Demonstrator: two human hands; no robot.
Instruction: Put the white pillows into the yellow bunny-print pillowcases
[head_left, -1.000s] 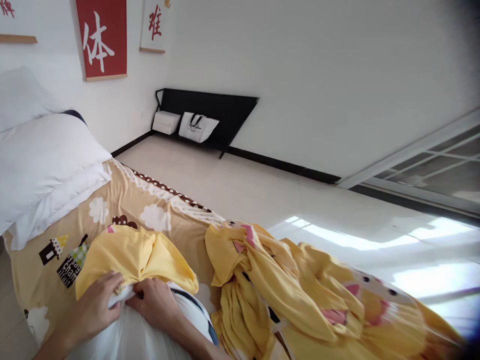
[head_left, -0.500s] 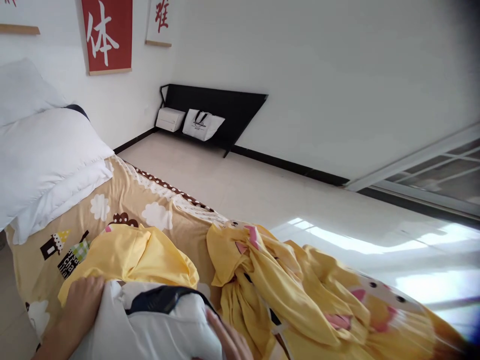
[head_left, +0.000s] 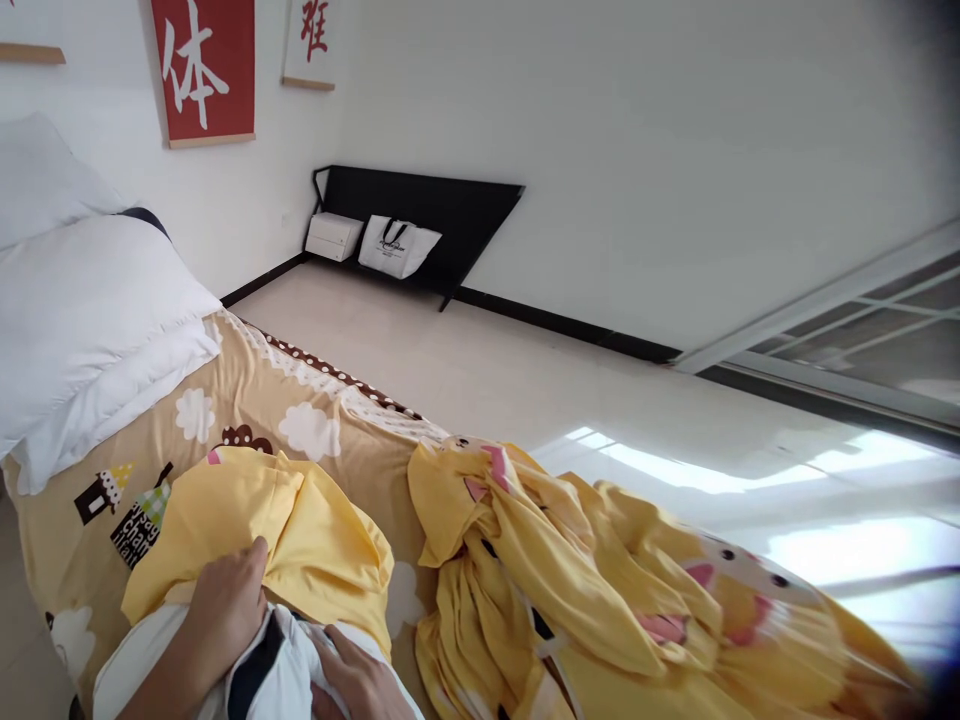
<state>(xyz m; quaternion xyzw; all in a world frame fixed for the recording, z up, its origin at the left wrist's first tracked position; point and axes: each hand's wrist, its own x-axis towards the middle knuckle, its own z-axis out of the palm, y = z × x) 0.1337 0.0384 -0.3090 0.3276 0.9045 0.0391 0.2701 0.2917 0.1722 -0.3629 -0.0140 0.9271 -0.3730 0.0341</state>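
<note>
A white pillow with a dark stripe (head_left: 281,665) lies at the bottom edge, half inside a yellow pillowcase (head_left: 300,520) on the bed. My left hand (head_left: 221,605) rests on the pillow at the mouth of the pillowcase, fingers curled into the yellow cloth. My right hand (head_left: 360,680) lies on the white pillow lower right, fingers pressed against it; only part of it shows. A crumpled yellow cartoon-print sheet (head_left: 570,590) lies to the right.
Stacked white pillows (head_left: 82,320) sit at the head of the bed on a tan patterned sheet (head_left: 247,400). Beyond the bed is pale floor, a black rack with a white bag (head_left: 397,245) and box, and red wall scrolls (head_left: 202,70).
My left hand has moved right and up over the pillow onto the pillowcase edge. My right hand has shifted left. The yellow case now covers more of the pillow.
</note>
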